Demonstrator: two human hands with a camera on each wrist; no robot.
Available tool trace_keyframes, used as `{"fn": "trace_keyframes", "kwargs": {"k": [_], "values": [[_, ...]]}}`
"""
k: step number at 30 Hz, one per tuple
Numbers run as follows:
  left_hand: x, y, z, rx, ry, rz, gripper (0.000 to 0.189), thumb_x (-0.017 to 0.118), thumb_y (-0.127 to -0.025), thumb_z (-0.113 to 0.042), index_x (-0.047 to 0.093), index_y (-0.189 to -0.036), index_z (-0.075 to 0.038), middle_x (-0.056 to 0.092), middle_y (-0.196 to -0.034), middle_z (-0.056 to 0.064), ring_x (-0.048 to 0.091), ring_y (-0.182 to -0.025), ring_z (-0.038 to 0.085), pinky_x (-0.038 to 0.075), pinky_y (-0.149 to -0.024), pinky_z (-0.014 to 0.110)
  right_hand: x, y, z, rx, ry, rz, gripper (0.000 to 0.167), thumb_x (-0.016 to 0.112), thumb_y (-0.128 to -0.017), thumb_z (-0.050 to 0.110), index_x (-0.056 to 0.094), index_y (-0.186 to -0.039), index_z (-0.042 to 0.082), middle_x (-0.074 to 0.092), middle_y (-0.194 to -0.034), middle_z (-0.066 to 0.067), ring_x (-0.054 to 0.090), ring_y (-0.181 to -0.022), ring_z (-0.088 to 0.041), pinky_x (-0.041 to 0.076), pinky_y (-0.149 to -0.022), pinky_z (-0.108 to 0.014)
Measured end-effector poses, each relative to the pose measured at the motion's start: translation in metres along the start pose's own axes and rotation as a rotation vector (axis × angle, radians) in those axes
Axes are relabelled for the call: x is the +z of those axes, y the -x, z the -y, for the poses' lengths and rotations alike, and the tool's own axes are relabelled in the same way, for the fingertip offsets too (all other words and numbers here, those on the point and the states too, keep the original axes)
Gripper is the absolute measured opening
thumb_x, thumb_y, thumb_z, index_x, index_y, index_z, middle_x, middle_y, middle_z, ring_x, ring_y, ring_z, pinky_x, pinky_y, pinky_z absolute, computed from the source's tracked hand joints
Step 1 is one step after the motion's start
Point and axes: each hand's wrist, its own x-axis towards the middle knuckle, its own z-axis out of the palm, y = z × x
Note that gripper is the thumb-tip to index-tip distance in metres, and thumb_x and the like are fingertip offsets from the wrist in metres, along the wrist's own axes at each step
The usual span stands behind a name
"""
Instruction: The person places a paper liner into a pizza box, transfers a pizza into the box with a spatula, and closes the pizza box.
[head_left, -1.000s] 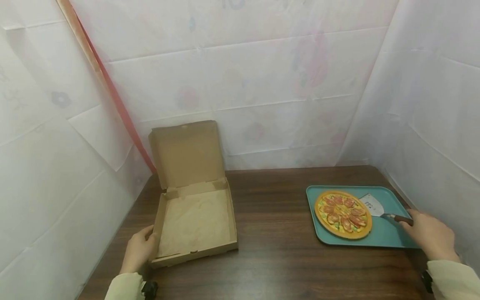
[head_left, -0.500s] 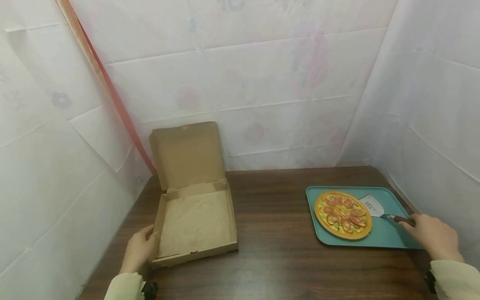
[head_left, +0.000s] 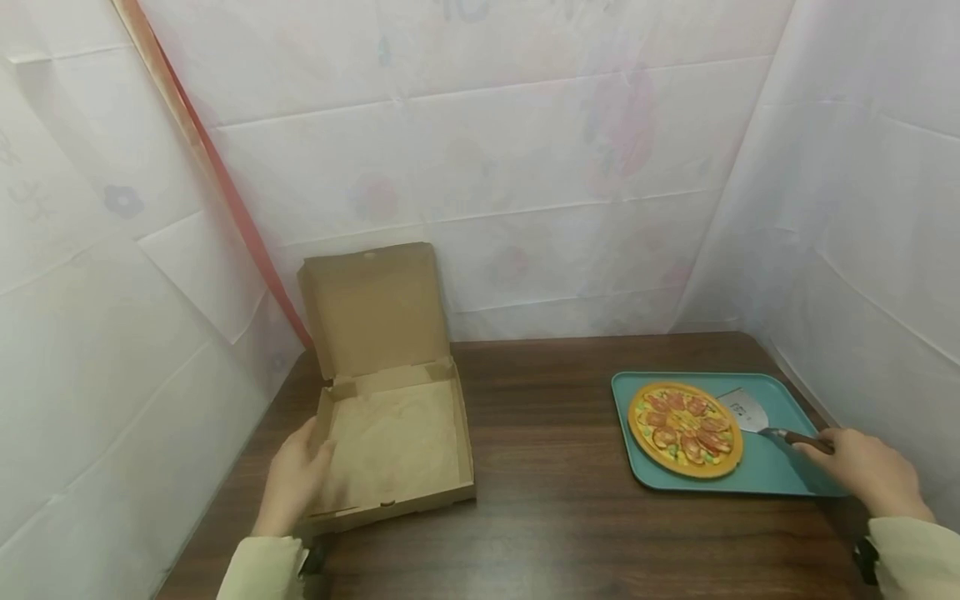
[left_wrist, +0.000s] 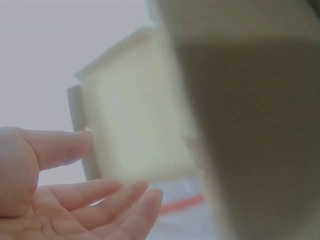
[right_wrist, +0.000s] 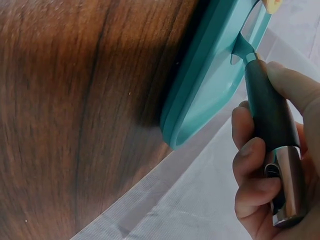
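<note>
Across a wooden table [head_left: 547, 533], I see the right hand [head_left: 873, 472] grasping a spatula [head_left: 742, 411], left hand [head_left: 291, 482] unclenched beside a box [head_left: 378, 321].

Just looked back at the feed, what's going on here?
A person's right hand grips the handle of a spatula, its blade over the tray at the edge of the pizza; whether any of it is underneath, I can't tell. The left hand holds nothing, at the left side of the box. The lid stands up, and the pizza is on the tray.
</note>
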Motion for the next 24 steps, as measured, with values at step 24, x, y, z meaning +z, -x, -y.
{"fn": "trace_keyframes", "kwargs": {"k": [24], "values": [[0.101,0.0,-0.158,0.44,0.458,0.075,0.064,0.062,-0.097,-0.026,0.036,-0.148,0.002,0.046,-0.147,0.024,0.049,-0.131,0.043,0.043,-0.107,0.054,0.001,-0.002,-0.002,-0.008,-0.012,0.016,0.085,0.056,-0.087,0.067,0.062,-0.113,-0.014,0.067,-0.096,-0.031,0.064,-0.075,-0.032,0.051,-0.058,-0.047]]}}
